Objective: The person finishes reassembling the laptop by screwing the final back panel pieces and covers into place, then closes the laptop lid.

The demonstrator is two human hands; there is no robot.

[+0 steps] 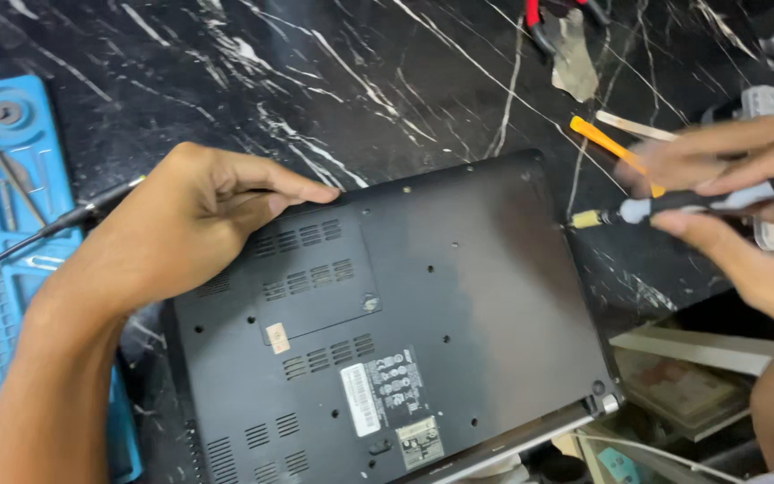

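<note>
Landmark: black laptop (423,332), lying upside down on the black white-veined marble top (315,72), its near right corner jutting over the table edge.
Stickers: white rectangular barcode label (362,399) on the laptop's near underside; just beyond it a block of small white marks (396,372); nearer the hinge edge a pale rectangular label (420,442); a small beige square sticker (278,337) by the vent panel.
Left hand (185,224): palm down on the laptop's far left corner, fingers curled over the far edge with the fingertips pressed on the base, gripping the case and nothing else; forearm runs in from the near left.
Right hand (736,202): off the laptop's right edge, blurred, fingers pinched around a black and grey screwdriver (674,206) held level; its brass-coloured tip points at the laptop's right edge.
Left of the laptop: blue repair mat (2,269) with a black cable (64,220) across it.
Beyond the laptop: orange pry tool (606,148), partly behind the right hand; farther off, red-handled pliers (539,22) at the marble's far side.
</note>
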